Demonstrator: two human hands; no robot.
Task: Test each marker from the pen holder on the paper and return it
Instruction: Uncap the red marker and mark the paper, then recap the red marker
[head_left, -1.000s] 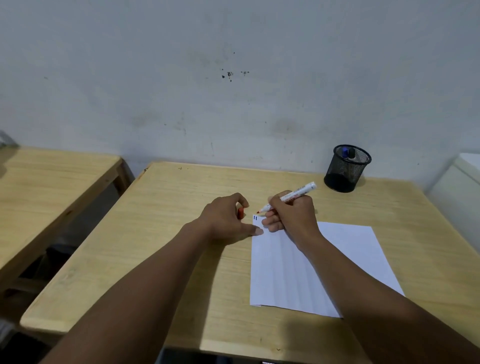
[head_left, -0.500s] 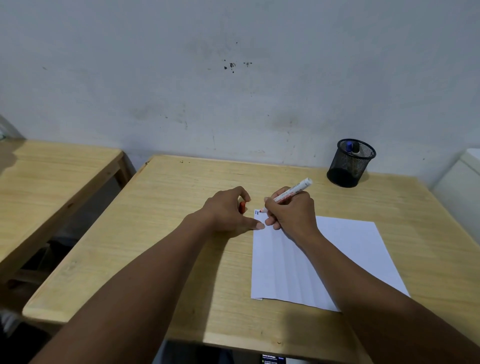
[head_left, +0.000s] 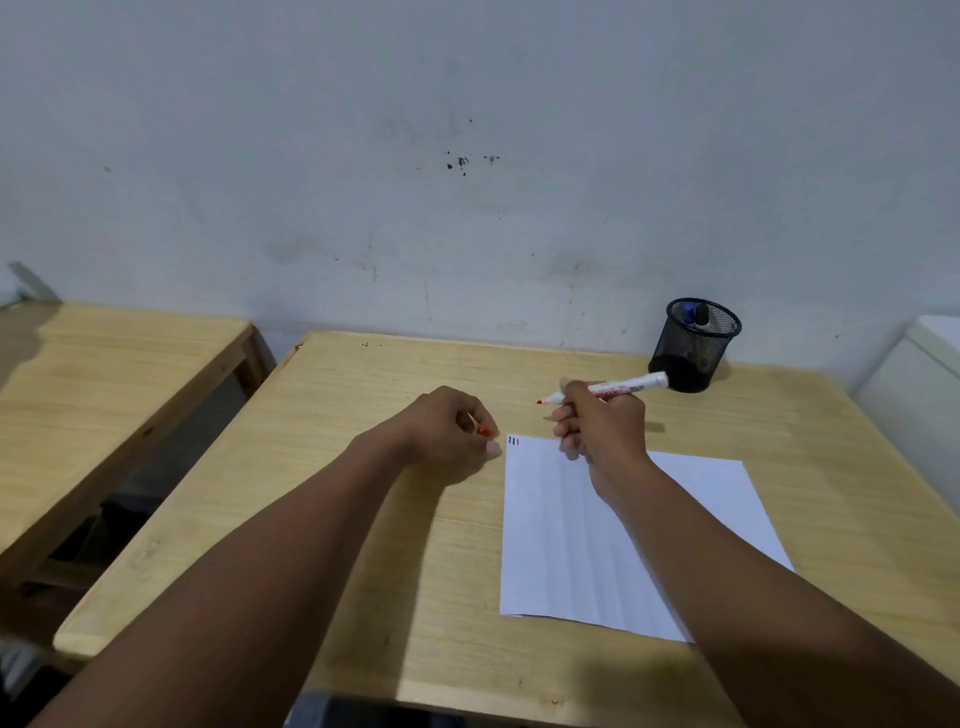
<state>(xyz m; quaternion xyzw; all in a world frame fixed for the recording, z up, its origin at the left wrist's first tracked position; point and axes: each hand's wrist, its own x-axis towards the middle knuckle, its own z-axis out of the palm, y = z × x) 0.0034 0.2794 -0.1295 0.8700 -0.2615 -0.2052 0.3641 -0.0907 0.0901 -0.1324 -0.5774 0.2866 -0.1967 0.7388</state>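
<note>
Lifting red marker (head_left: 605, 388) off paper (head_left: 623, 535), right hand (head_left: 602, 426) fingers closed round it | left hand (head_left: 447, 426) pinches cap (head_left: 483, 430) beside paper | third stroke (head_left: 517, 441) added; recap next

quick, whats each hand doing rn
Left hand: closed around the red cap.
Right hand: holding the uncapped red marker above the table.

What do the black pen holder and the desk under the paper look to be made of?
Black mesh pen holder: probably wire mesh, matte; the markers inside show through its wall. Light wooden desk: wood or wood veneer, with visible grain lines and a pale, slightly satin finish.
</note>
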